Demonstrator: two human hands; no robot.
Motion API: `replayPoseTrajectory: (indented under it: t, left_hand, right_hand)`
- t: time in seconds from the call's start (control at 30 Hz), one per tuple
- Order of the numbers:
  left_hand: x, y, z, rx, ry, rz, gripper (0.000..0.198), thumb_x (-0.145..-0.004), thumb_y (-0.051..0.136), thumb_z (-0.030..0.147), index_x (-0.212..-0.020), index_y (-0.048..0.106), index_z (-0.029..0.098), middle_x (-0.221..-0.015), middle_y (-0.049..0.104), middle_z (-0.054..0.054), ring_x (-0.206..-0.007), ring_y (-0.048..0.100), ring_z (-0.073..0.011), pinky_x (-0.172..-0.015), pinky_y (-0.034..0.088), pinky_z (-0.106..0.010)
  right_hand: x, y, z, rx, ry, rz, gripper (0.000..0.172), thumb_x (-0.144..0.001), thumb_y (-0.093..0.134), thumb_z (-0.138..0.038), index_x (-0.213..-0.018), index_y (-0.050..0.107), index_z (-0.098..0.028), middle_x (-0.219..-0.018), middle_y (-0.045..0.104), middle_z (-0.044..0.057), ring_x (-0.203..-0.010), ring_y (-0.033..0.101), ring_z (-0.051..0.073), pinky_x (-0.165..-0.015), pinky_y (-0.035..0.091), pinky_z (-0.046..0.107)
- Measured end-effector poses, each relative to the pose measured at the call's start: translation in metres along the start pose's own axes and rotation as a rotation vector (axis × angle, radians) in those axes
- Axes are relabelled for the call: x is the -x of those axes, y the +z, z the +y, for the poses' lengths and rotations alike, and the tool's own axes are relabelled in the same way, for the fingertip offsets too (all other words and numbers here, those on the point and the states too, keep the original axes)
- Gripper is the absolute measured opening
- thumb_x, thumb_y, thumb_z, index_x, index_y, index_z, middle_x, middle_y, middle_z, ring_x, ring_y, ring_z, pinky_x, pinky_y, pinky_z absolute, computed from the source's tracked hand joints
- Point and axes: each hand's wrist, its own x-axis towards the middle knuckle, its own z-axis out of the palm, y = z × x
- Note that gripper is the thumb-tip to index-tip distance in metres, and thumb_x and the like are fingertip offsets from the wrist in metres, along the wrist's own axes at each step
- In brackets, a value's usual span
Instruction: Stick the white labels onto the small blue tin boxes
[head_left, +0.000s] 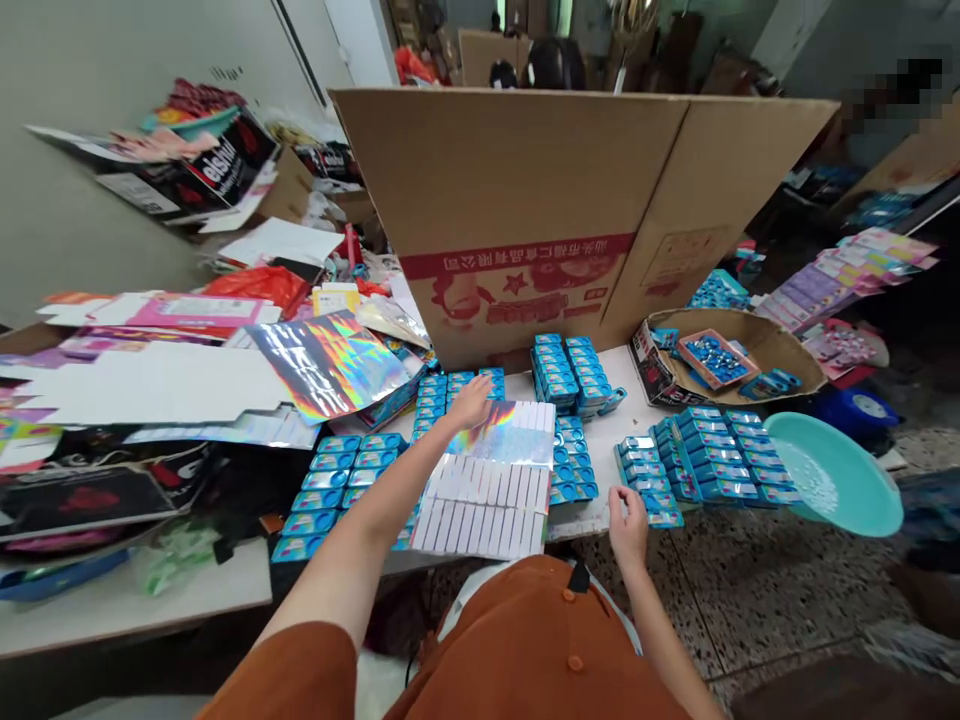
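Observation:
A shiny holographic carton (486,480) with its folded-out flap and rows of pale packet edges lies in front of me at the table's near edge. My left hand (471,403) rests at the far left corner of this carton, fingers stretched out. Beside the right-hand stack of blue packs (649,480), my right hand (628,522) is curled closed, and nothing shows in its fingers. Blue packs (345,485) stand in rows on the left, partly behind my left forearm. More blue packs (574,465) sit just right of the carton.
A tall cardboard panel (525,190) stands at the back. To the right are a cut-down box (787,375) with a pink tray (716,360) of small pieces, and a turquoise basin (870,490). Flat printed card sheets (150,385) pile up on the left.

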Motion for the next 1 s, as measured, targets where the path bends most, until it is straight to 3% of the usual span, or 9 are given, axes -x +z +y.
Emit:
replayPoseTrajectory:
  t: [0.17,0.27,0.4,0.5,0.63,0.73,0.8,0.9,1.0]
  left_hand:
    - [-0.026,-0.001,-0.001,0.064,0.013,-0.187,0.055,-0.072,0.057,0.054,-0.111,0.059,0.015,-0.122,0.059,-0.015,-0.121,0.046,-0.0317,-0.101,0.034,-0.042]
    - [-0.026,-0.010,-0.011,0.091,0.017,-0.265,0.045,-0.063,0.066,0.051,-0.090,0.065,0.016,-0.095,0.068,-0.011,-0.096,0.059,-0.0296,-0.086,0.043,-0.036]
    - [-0.016,-0.038,-0.007,0.149,0.039,-0.297,0.032,-0.070,0.060,0.041,-0.090,0.064,0.017,-0.088,0.067,-0.005,-0.081,0.060,-0.0212,-0.070,0.043,-0.025]
    - [0.001,-0.069,0.020,0.270,0.129,-0.279,0.029,-0.077,0.054,0.042,-0.089,0.063,0.017,-0.086,0.067,-0.002,-0.080,0.060,-0.0183,-0.068,0.042,-0.022]
    - [0.038,-0.114,0.074,0.426,0.220,-0.219,0.030,-0.081,0.053,0.044,-0.086,0.066,0.018,-0.082,0.069,-0.003,-0.077,0.062,-0.0181,-0.068,0.043,-0.023]
    - [0.065,-0.140,0.112,0.432,0.268,-0.154,0.029,-0.083,0.053,0.042,-0.091,0.070,0.019,-0.087,0.071,-0.004,-0.079,0.063,-0.0187,-0.069,0.044,-0.024]
    - [0.080,-0.152,0.131,0.433,0.295,-0.120,0.028,-0.085,0.052,0.039,-0.091,0.071,0.020,-0.086,0.072,-0.004,-0.077,0.064,-0.0177,-0.069,0.044,-0.024]
    - [0.097,-0.164,0.153,0.462,0.296,-0.083,0.026,-0.087,0.052,0.037,-0.089,0.071,0.019,-0.083,0.072,-0.003,-0.075,0.064,-0.0159,-0.067,0.044,-0.022]
    - [0.111,-0.173,0.169,0.488,0.296,-0.058,0.028,-0.088,0.050,0.037,-0.089,0.071,0.018,-0.083,0.072,-0.003,-0.074,0.064,-0.0151,-0.066,0.044,-0.022]
  right_hand:
    - [0.013,-0.027,-0.006,0.017,0.036,0.088,0.034,-0.085,0.045,-0.051,-0.087,0.062,-0.022,-0.090,0.065,0.010,-0.088,0.059,0.027,-0.081,0.045,0.039]
    - [0.021,-0.047,-0.003,0.051,0.092,0.155,0.033,-0.084,0.044,-0.053,-0.084,0.062,-0.025,-0.091,0.066,0.010,-0.090,0.060,0.030,-0.082,0.045,0.043]
    - [0.023,-0.063,-0.003,0.073,0.149,0.193,0.037,-0.082,0.046,-0.055,-0.083,0.063,-0.022,-0.090,0.066,0.012,-0.089,0.060,0.030,-0.083,0.045,0.044]
    - [0.012,-0.067,-0.024,0.065,0.107,0.154,0.036,-0.083,0.047,-0.053,-0.081,0.063,-0.022,-0.087,0.067,0.010,-0.084,0.061,0.028,-0.078,0.047,0.041]
    - [-0.017,-0.073,-0.094,0.037,-0.141,0.173,0.028,-0.089,0.045,-0.042,-0.085,0.064,-0.021,-0.088,0.066,0.009,-0.087,0.060,0.025,-0.081,0.046,0.040]
    - [-0.034,-0.079,-0.160,0.008,-0.474,0.242,0.014,-0.088,0.053,-0.027,-0.092,0.065,-0.021,-0.089,0.066,0.007,-0.089,0.059,0.023,-0.085,0.045,0.040]
    - [-0.041,-0.079,-0.195,0.026,-0.696,0.224,0.019,-0.085,0.059,-0.021,-0.103,0.064,-0.022,-0.094,0.066,0.007,-0.093,0.059,0.022,-0.088,0.044,0.041]
    - [-0.042,-0.072,-0.226,0.106,-0.929,0.085,0.033,-0.082,0.063,-0.021,-0.115,0.061,-0.024,-0.099,0.067,0.006,-0.096,0.059,0.023,-0.090,0.044,0.041]
    - [-0.039,-0.067,-0.232,0.160,-0.995,-0.011,0.039,-0.082,0.065,-0.028,-0.120,0.060,-0.025,-0.106,0.067,0.006,-0.104,0.057,0.025,-0.093,0.042,0.043]
